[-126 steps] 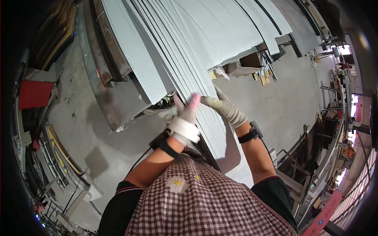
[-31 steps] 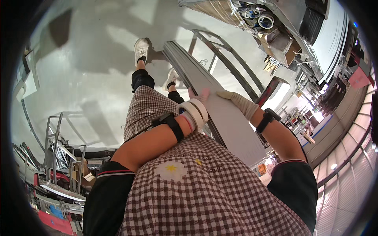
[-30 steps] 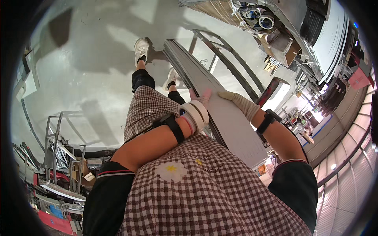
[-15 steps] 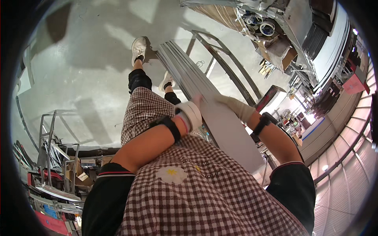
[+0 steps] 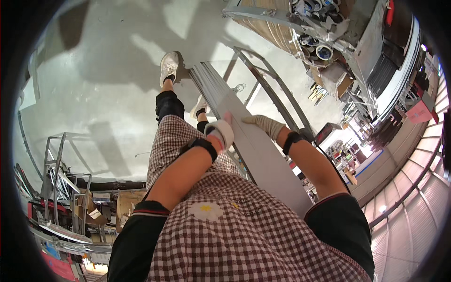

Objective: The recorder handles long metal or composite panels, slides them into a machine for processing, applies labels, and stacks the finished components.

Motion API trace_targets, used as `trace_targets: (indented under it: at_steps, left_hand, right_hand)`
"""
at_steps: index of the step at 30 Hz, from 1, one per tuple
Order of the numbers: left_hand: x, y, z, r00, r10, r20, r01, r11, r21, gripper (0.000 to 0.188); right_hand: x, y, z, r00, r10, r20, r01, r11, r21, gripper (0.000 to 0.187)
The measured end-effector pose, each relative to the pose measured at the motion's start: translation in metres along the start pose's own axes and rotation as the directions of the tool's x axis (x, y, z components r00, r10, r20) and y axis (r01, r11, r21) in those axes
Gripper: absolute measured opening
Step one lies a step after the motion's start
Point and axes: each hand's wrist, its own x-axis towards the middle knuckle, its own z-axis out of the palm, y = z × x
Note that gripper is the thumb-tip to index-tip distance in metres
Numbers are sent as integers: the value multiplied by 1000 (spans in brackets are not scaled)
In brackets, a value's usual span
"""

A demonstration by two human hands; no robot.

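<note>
I carry a long grey flat panel (image 5: 253,145) lengthwise in front of my body, its far end pointing ahead past my feet. My left hand (image 5: 221,134), in a white glove, grips the panel's left edge. On its right edge rests my right hand (image 5: 265,124), in a beige glove, fingers wrapped over it. A black wristband sits on each wrist. My white shoe (image 5: 168,68) is stepping on the grey concrete floor (image 5: 94,94).
A metal frame rack (image 5: 263,80) lies on the floor just right of the panel. Shelves with rolls and boxes (image 5: 319,42) stand at the upper right. Metal frames and clutter (image 5: 66,188) fill the lower left. Bright windows curve along the right edge.
Earlier I stood at a stack of grey panels with both hands on one. Since then I have turned away and walk across the floor with the panel; the last second shows steps forward.
</note>
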Motion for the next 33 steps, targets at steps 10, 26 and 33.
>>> trace_targets:
  at_steps: [10, 26, 33]
  left_hand:
    - [69, -31, -24, 793, 377, 479, -471, -119, 874, 45]
    - [-48, 55, -16, 752, 539, 380, -590, 807, 23, 84]
    - [-216, 61, 28, 181, 958, 223, -965, 217, -147, 59]
  right_hand:
    - [38, -2, -5, 998, 5, 62, -4, 1000, -14, 55]
    - [-83, -20, 68, 725, -686, 64, 668, 677, -309, 67]
    - [-188, 13, 72, 316, -935, 160, 941, 287, -180, 89]
